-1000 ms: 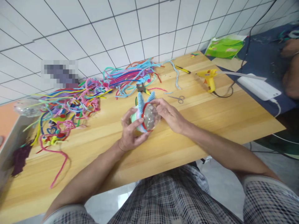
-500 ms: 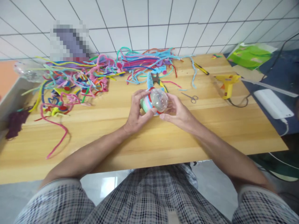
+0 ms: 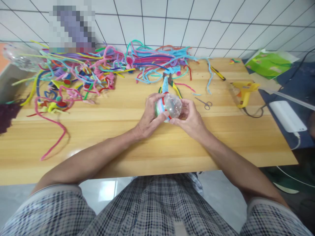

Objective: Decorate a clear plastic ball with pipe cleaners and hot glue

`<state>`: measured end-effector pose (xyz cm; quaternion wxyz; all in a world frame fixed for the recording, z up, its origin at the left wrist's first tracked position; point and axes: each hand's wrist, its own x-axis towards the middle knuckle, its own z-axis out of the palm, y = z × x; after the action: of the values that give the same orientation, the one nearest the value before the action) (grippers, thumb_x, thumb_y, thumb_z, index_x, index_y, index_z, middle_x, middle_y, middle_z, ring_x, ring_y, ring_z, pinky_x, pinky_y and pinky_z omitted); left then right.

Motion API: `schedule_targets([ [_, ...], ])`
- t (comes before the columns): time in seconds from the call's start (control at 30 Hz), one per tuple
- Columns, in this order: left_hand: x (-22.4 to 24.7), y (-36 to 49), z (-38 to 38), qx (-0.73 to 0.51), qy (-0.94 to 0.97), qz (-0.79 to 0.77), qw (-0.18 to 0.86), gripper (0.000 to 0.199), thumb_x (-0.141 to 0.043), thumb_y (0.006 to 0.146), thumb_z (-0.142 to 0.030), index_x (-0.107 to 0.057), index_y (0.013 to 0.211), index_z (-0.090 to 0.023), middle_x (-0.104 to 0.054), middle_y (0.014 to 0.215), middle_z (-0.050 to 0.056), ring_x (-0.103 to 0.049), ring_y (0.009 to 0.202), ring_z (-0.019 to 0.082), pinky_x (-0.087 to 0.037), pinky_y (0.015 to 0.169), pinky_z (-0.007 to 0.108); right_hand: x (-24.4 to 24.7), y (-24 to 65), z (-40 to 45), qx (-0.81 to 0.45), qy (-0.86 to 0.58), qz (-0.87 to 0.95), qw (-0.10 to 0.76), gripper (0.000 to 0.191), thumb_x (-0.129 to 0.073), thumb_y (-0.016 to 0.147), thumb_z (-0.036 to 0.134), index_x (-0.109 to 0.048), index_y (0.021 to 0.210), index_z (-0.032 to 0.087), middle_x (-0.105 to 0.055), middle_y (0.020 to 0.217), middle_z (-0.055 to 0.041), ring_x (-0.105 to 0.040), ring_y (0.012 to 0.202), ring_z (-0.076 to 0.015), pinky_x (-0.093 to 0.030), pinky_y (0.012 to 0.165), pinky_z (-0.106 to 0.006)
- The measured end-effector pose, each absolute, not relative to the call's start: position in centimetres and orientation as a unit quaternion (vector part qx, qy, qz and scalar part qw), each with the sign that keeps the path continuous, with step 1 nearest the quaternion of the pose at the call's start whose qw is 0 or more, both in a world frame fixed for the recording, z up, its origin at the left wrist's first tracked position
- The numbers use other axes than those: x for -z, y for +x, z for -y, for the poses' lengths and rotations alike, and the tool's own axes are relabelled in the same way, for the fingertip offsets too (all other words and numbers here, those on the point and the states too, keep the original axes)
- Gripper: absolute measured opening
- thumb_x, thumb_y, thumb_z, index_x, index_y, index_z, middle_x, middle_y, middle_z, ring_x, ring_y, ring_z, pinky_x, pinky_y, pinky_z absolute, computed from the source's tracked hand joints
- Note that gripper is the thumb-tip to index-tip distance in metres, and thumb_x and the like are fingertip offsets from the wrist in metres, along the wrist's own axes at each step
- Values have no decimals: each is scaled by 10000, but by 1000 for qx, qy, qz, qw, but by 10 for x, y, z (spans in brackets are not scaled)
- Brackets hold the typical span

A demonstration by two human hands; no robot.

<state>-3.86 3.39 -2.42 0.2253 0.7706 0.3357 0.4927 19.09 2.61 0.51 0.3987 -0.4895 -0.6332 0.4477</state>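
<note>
A rounded craft piece [image 3: 173, 105], clear plastic on its right and wrapped in pastel and red pipe cleaners on its left, is held above the wooden table. My left hand [image 3: 150, 117] grips its wrapped side, thumb across the front. On the clear side, my right hand [image 3: 190, 118] is closed around the edge, with some fingers hidden behind it. A light blue fuzzy strip [image 3: 165, 85] rises from the top of the piece. Behind it lie pliers with yellow and green handles [image 3: 176, 90].
Heaps of colourful pipe cleaners [image 3: 98, 72] line the back and left of the table [image 3: 118, 155]. Small scissors [image 3: 208, 105], a yellow cutter [image 3: 218, 73], a yellow glue gun [image 3: 244, 93], a green packet [image 3: 269, 64] and a white power bank [image 3: 287, 114] are on the right.
The view has shifted slightly, so the table's things appear displaced. Both hands keep hold of the piece, which has turned a little, and more of the pliers shows behind it.
</note>
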Motion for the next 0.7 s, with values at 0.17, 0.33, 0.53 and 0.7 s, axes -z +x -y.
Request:
schedule_targets([
  [0.17,27,-38,-33,-484,765,-341,253,604,-533,1175,-597,-358,1667,-295,-492,1651,156,-471,1593,345,-423,1355,563,-5,191,-26,-448,-495,632,394,939,-1021,679,683,-513,1378,316,-748,1441,-119,-801,990,-276,-671,875,-483],
  [0.33,25,-40,-33,-479,763,-348,259,597,-546,1167,-577,-392,1661,-281,-524,1626,154,-512,1561,345,-442,1334,557,-6,188,-26,-450,-497,628,395,935,-1007,681,695,-502,1366,309,-786,1349,-101,-806,1021,-291,-664,903,-497],
  [0.53,25,-41,-33,-473,761,-357,264,581,-571,1159,-568,-405,1640,-288,-535,1614,146,-525,1533,339,-449,1331,564,-9,186,-23,-456,-502,635,370,888,-1010,714,622,-500,1366,300,-795,1316,-92,-817,983,-277,-668,890,-482],
  [0.7,25,-43,-32,-464,768,-364,248,578,-542,1164,-583,-403,1638,-283,-532,1591,148,-536,1515,340,-472,1317,575,-8,187,-21,-433,-510,653,355,877,-997,752,623,-508,1405,300,-769,1404,-121,-816,1050,-294,-666,939,-510],
])
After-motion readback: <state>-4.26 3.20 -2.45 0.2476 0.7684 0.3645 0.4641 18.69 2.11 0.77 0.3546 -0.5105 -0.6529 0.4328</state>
